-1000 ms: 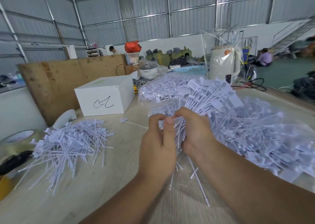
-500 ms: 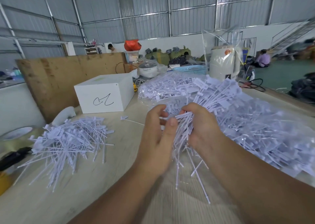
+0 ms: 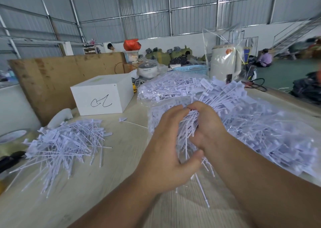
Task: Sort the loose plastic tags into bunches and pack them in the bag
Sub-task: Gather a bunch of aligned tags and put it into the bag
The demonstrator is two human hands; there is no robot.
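Observation:
A bunch of white plastic tags stands between my two hands above the table. My left hand curls round its left side, thumb under the stems. Fingers of my right hand wrap the bunch from the right. The flag ends fan out up and to the right, and thin stems hang below my palms. Behind my hands lies a clear plastic bag full of tags. A loose pile of tags lies on the table to the left.
A white box with a black scribble stands at the back left, in front of a brown board. A tape roll sits at the left edge. One stray tag lies between box and bag. A white kettle stands behind.
My hands have closed in on the bunch and my left thumb has dropped under the stems. The stems hang more gathered than before.

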